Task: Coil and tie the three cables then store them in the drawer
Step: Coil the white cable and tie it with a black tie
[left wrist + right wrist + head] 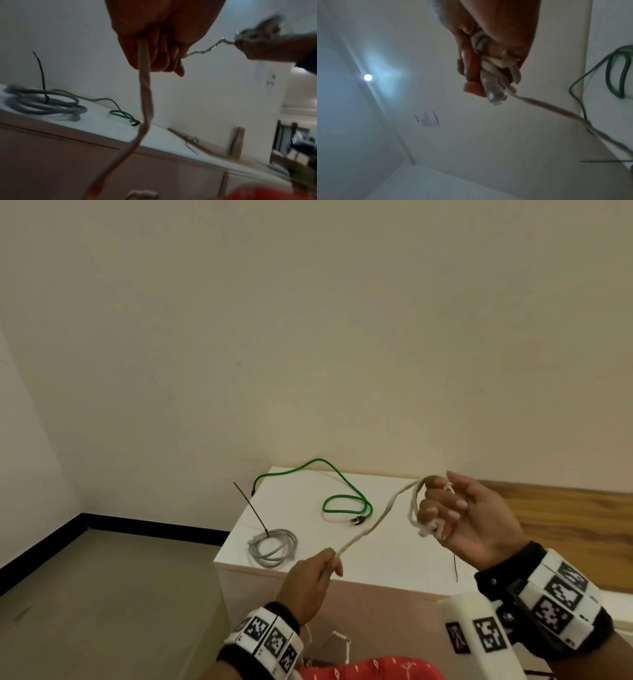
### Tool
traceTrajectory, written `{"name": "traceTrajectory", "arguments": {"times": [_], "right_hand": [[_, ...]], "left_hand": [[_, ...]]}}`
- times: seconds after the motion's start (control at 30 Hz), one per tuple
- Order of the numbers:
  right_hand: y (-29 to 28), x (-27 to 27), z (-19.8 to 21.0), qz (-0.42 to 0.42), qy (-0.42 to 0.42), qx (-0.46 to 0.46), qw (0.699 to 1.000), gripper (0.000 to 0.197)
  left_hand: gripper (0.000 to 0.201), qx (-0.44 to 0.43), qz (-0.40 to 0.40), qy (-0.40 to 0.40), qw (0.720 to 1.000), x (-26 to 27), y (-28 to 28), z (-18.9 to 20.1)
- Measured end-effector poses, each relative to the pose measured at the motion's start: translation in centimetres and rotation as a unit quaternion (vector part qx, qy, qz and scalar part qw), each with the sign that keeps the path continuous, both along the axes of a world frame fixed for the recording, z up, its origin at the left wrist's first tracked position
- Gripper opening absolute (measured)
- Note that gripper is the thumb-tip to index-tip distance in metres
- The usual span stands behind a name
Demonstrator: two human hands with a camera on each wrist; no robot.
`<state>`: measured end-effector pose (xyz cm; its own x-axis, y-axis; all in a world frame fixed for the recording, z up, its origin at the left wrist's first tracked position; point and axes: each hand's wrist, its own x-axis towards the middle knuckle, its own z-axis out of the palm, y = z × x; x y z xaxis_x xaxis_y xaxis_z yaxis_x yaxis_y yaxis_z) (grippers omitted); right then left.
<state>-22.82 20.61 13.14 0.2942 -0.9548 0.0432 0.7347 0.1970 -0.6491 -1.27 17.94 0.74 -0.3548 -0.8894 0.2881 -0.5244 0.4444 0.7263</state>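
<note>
A white cable (376, 523) stretches between both hands above the white cabinet top (376, 556). My right hand (469, 515) grips a loop of it with the clear plug (494, 94) at the fingers. My left hand (315, 577) pinches the cable lower down; its tail (144, 108) hangs below the fist. A grey cable (274, 546) lies coiled on the cabinet's left with a black tie (251, 508) sticking up. The green cable (346, 501) lies loose at the back, also in the left wrist view (120, 113) and the right wrist view (614, 73).
The cabinet stands against a cream wall (308, 337), with grey floor (102, 594) to its left and a wooden surface (565, 508) to its right. A thin black tie (455, 568) hangs over the cabinet's front edge. Red cloth (370, 669) shows at the bottom.
</note>
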Motion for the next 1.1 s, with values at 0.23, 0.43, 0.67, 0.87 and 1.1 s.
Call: {"name": "traceTrajectory", "arguments": {"times": [0.23,0.43,0.67,0.87,1.1], "right_hand": [[-0.3,1.8,-1.1,-0.173,0.06,-0.076,0.98,0.02],[-0.7,2.7,-3.7,-0.258,0.357,-0.175,0.881,0.025],[-0.4,3.5,-5.5,-0.18,0.624,-0.239,0.722,0.021],[-0.3,4.3,-5.8,0.024,0.655,-0.126,0.744,0.03],[0.1,3.4,-5.1,0.141,0.531,-0.144,0.823,0.051]], "left_hand": [[0.033,-0.11,-0.06,-0.222,0.967,-3.0,2.7,0.5],[0.021,-0.21,-0.054,-0.301,0.929,-2.9,3.7,-0.1],[0.029,-0.405,0.032,-0.223,0.886,-1.9,3.0,1.4],[0.041,-0.485,0.057,-0.205,0.848,-1.1,1.6,2.6],[0.058,-0.442,0.044,-0.156,0.882,0.4,-0.8,4.5]]}}
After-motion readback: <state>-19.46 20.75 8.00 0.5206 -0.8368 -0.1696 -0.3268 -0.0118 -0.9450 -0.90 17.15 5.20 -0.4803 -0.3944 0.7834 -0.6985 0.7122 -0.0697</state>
